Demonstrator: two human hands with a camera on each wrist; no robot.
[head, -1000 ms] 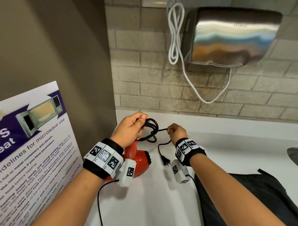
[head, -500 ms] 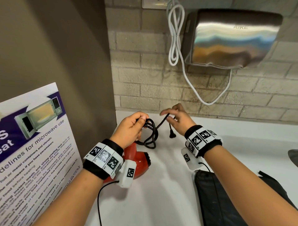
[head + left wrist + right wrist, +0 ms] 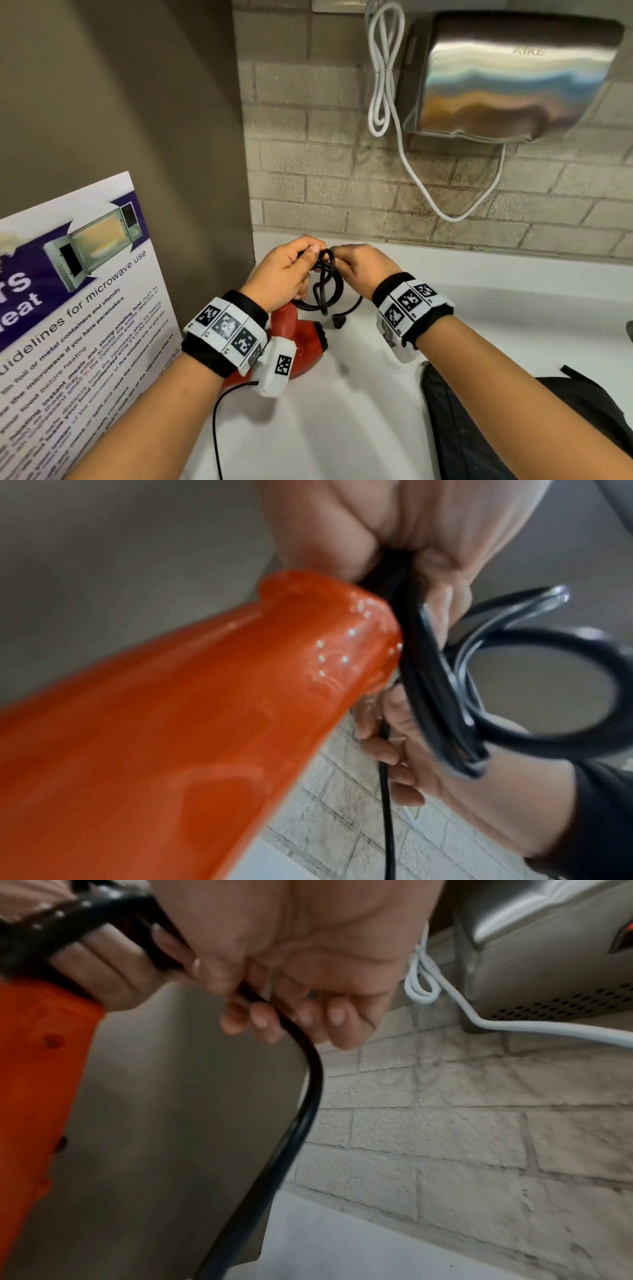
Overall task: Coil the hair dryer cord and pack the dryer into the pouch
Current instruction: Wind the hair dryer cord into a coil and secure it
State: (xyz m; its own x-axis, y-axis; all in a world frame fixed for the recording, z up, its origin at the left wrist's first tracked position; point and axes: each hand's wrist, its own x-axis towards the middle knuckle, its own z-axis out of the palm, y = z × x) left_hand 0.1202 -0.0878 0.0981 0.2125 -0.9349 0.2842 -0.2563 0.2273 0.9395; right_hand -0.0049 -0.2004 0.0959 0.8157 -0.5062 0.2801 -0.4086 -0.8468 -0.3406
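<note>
A red hair dryer point(image 3: 301, 346) lies on the white counter point(image 3: 342, 428), partly under my left wrist; its orange-red handle point(image 3: 192, 723) fills the left wrist view. My left hand point(image 3: 286, 274) grips the coiled loops of the black cord point(image 3: 325, 284) above the dryer. My right hand point(image 3: 356, 267) is right beside it, fingers curled round the cord's free end point(image 3: 308, 1085). The plug point(image 3: 339, 321) hangs just above the counter. A black pouch point(image 3: 479, 428) lies at the lower right, partly under my right forearm.
A brick wall runs behind the counter, with a steel hand dryer point(image 3: 513, 78) and its white cable point(image 3: 383, 68) hanging from it. A microwave guidelines poster point(image 3: 68, 308) leans at the left against a brown panel point(image 3: 137, 102).
My right hand has moved left and closed in on the coil held by my left hand, bringing the cord's free end with it. The plug now dangles lower, near the counter.
</note>
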